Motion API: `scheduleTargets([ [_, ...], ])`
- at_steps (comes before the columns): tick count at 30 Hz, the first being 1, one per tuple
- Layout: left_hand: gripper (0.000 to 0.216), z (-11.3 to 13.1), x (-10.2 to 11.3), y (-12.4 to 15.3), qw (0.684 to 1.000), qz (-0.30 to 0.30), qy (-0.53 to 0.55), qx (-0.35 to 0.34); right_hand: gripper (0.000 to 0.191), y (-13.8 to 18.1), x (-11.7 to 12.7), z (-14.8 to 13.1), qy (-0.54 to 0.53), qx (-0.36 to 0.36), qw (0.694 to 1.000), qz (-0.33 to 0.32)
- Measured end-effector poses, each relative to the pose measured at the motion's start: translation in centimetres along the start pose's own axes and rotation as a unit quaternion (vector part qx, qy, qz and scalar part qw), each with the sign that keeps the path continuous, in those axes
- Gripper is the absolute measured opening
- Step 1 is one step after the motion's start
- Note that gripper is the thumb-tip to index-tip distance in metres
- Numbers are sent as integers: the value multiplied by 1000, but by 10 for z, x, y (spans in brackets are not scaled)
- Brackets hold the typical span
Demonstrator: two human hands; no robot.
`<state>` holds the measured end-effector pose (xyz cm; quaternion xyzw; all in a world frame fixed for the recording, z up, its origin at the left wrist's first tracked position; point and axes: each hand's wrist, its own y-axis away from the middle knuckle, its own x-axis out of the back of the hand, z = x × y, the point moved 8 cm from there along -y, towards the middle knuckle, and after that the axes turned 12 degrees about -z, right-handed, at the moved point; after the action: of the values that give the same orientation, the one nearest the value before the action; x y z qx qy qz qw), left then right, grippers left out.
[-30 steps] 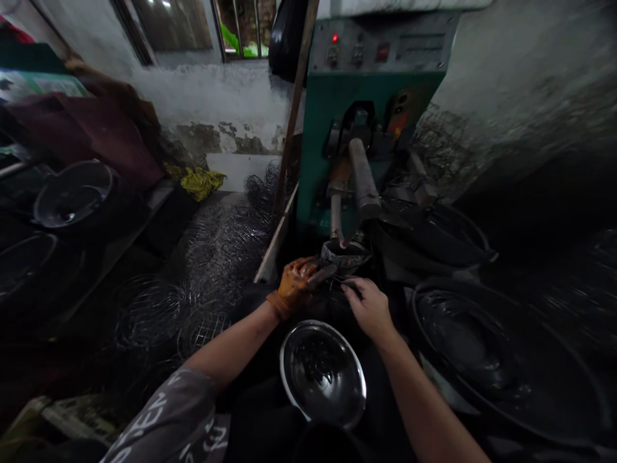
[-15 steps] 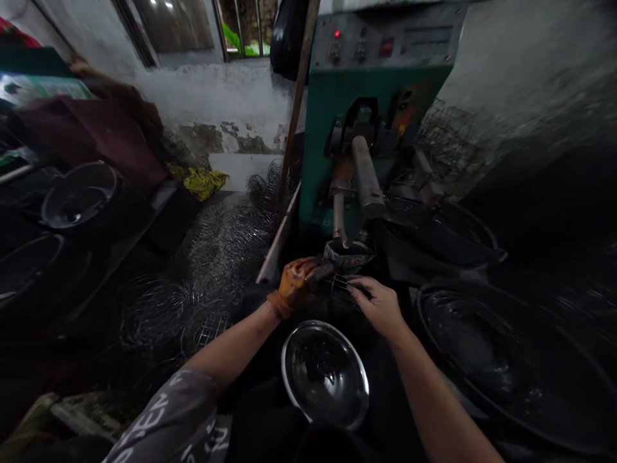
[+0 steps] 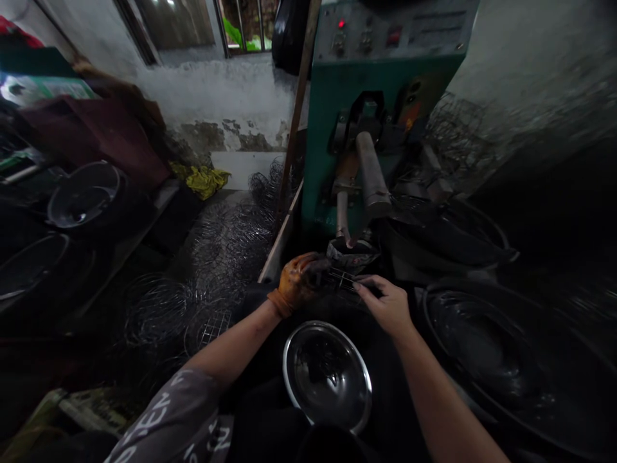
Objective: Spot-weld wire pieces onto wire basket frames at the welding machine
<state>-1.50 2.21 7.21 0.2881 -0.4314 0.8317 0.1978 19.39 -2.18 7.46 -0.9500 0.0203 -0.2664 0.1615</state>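
Thin metal wires [image 3: 343,278], some crossing each other, stretch between my two hands. My left hand [image 3: 297,281], in a dirty orange glove with dark fingertips, is closed around their left end. Bare fingers of my right hand [image 3: 385,301] pinch the right end. Below the hands, a shiny metal bowl [image 3: 328,379] sits near my lap with a few thin wire pieces inside. Just beyond the hands are the electrode arms [image 3: 373,173] of a green spot-welding machine [image 3: 332,96], with a dark container [image 3: 354,256] under the lower arm.
Heaps of bent wire frames [image 3: 226,238] cover the floor at left. A wide dark basin [image 3: 482,341] holding wire rings is at right. Black tubs [image 3: 87,196] stand far left, near a yellow cloth [image 3: 205,181]. A wooden pole [image 3: 295,109] leans beside the machine.
My right hand has moved slightly right, and more of the crossed wires shows between the hands. The view has shifted a little; both hands keep their hold.
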Motion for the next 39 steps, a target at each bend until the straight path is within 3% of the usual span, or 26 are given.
scheduleTargets([
  [5,68,-21,-7,9,988,26,146,49,33,-1,1,2,-26,-12,1000,7],
  [9,63,-24,-6,8,986,16,158,59,33,-3,3,5,-64,-27,998,1],
  [15,46,-8,-6,-5,997,-72,-17,-20,34,-9,5,13,-92,-58,994,-10],
  [21,23,-13,-9,-20,985,-106,-116,-65,39,-24,8,19,-97,-77,992,-25],
  [24,21,-22,-18,-28,977,-129,-166,-28,45,-33,10,21,-86,-76,993,-22],
  [31,43,-30,-41,-36,930,-216,-270,126,39,-46,14,24,-56,-59,996,-39],
  [39,34,-34,-45,-48,924,-246,-275,100,46,-54,28,36,-30,-77,995,-60],
])
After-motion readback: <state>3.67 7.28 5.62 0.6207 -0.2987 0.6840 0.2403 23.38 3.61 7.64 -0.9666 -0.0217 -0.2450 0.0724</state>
